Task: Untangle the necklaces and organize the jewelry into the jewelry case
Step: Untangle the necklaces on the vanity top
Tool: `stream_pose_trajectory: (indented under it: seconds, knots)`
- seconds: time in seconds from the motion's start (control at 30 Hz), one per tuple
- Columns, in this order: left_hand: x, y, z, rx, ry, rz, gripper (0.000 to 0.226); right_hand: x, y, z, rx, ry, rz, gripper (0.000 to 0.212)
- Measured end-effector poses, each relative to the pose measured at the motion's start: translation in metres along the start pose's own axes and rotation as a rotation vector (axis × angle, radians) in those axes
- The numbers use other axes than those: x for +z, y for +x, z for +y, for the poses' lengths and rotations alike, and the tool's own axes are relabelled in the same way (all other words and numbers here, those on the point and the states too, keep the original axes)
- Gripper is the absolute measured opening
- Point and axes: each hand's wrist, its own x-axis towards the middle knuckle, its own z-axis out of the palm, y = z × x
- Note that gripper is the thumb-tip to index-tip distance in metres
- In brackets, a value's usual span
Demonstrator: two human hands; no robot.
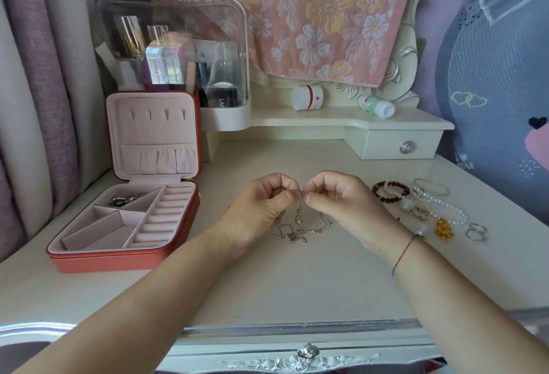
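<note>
While left hand (261, 210) and right hand (335, 201) both pinch tangled necklaces (298, 219), jewelry case (118, 257) open nearby

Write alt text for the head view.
The left hand and right hand pinch a thin chain above tangled necklaces on a white table. An open red case with one item inside sits at left; bracelets and rings lie at right.

The blue cushion (490, 91), far right of the jewelry case (118, 260), bears "I YOU" with a heart between the words. Just behind the case, a dark jar (222, 97) reads "LA", the rest hidden. A toppled green-and-white bottle (375, 105), well right of the case, shows "AD".
</note>
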Motion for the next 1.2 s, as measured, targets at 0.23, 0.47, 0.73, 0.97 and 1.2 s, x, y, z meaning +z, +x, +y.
stream_pose_trajectory:
  seconds: [0.23, 0.47, 0.73, 0.97, 1.2]
  knots:
    - [-0.0020, 0.0031, -0.0035, 0.065, 0.030, 0.004, 0.012, -0.0016, 0.0007, 0.0022, 0.015, 0.015, 0.031, 0.008]
    - [0.0011, 0.0025, -0.0051, 0.080, 0.111, -0.013, 0.014, 0.0007, -0.0005, 0.0017, 0.026, -0.081, 0.021, 0.020]
    - [0.0013, 0.0036, -0.0077, 0.071, 0.198, -0.017, 0.020, 0.0033, -0.0027, 0.0043, -0.001, -0.243, -0.003, 0.009]
    - [-0.0007, 0.0048, -0.0066, 0.059, -0.048, 0.020, 0.011, -0.0004, 0.0019, 0.0032, 0.095, -0.022, 0.018, 0.005]
    - [-0.0041, 0.0072, 0.0017, -0.079, -0.369, 0.001, 0.025, -0.0031, 0.0046, 0.0011, 0.195, 0.380, -0.003, 0.006]
